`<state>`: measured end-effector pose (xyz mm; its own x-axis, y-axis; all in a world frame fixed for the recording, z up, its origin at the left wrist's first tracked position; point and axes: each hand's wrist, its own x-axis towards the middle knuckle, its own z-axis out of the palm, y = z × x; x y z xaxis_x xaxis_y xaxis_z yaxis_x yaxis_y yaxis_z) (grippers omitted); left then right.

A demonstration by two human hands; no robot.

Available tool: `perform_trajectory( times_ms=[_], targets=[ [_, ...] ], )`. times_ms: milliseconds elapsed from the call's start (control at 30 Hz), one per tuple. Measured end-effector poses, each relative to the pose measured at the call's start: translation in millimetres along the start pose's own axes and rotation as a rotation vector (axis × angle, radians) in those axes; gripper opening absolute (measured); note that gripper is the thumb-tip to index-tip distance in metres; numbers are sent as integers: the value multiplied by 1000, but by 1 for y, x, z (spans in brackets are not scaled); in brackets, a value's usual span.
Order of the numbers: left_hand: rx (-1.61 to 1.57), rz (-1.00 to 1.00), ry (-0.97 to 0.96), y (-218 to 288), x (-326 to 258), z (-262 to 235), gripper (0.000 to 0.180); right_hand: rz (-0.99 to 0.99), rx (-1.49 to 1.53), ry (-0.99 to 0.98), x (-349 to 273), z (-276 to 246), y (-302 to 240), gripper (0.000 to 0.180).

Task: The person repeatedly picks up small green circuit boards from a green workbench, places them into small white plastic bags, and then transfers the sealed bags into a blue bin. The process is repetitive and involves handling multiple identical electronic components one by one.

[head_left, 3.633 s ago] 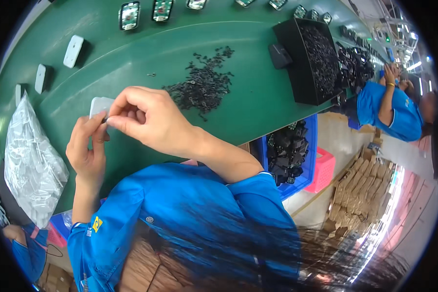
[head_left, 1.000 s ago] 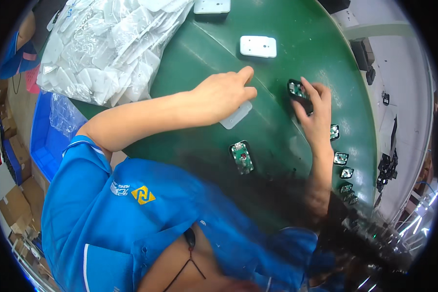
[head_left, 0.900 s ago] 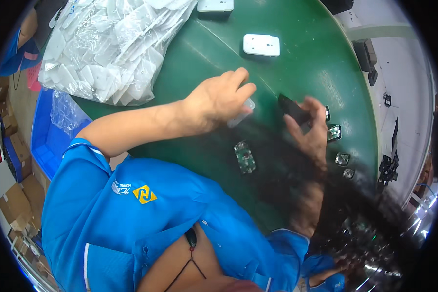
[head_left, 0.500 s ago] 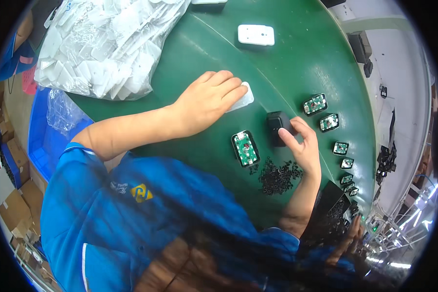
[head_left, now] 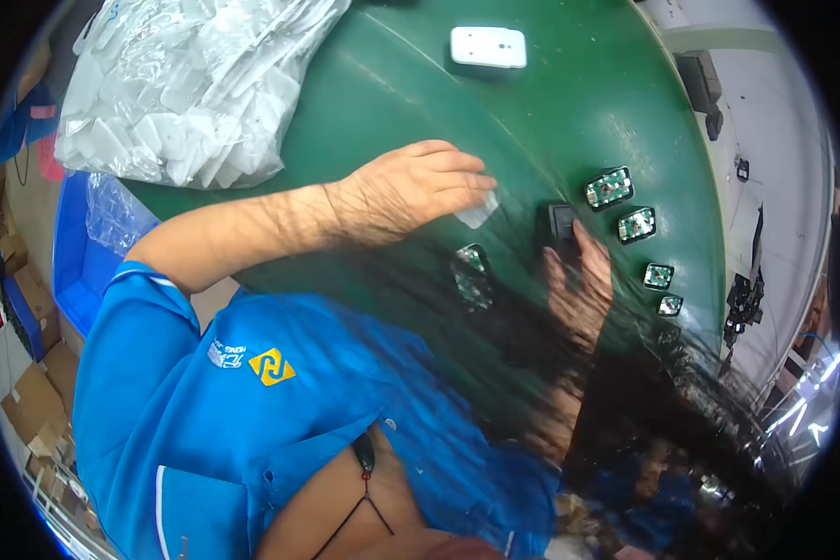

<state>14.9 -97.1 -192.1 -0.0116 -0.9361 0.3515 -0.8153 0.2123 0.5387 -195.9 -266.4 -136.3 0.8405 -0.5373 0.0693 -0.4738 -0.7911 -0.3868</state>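
My left hand (head_left: 427, 189) is closed with its fingertips on a small translucent white plate (head_left: 478, 211), which rests low over the green table. To the right, the thumb and fingers of my right hand (head_left: 583, 280) grip a black box-shaped casing (head_left: 561, 222) with rounded corners. Between and below the hands lies a black half-shell with a green circuit board (head_left: 473, 278) in it, partly covered by dark strands of hair. Those strands also blur part of my right hand and the tabletop nearest me.
A large clear bag of white plastic plates (head_left: 182, 103) stands at the far left, above a blue bin (head_left: 70, 261). A white cover (head_left: 488, 47) lies at the back. Several shells with circuit boards (head_left: 609, 188) line the right side of the green table (head_left: 392, 93).
My right hand has shifted the black casing to the right and turned it. The left hand has moved slightly right with the plate. Hair now hides the pile of small black parts.
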Motion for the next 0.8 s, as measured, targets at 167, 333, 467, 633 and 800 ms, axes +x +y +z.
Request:
perform_trajectory(
  times_ms=[167, 333, 467, 633, 800],
  targets=[
    [-138, -65, 106, -11, -10, -1, 50, 107, 272, 7, 2, 9, -23, 42],
    [-216, -146, 184, -15, -24, -9, 53, -285, 197, 17, 22, 22, -58, 39],
    [-258, -140, 205, -13, -26, -9, 51, -334, 119, -49, 24, 27, -69, 41],
    [-228, -137, 147, -15, -29, -7, 53, -373, 112, -104, 31, 35, -71, 40],
    [-60, -74, 37, -17, -31, -11, 49, -435, -49, -69, 23, 38, -71, 44]
  ],
)
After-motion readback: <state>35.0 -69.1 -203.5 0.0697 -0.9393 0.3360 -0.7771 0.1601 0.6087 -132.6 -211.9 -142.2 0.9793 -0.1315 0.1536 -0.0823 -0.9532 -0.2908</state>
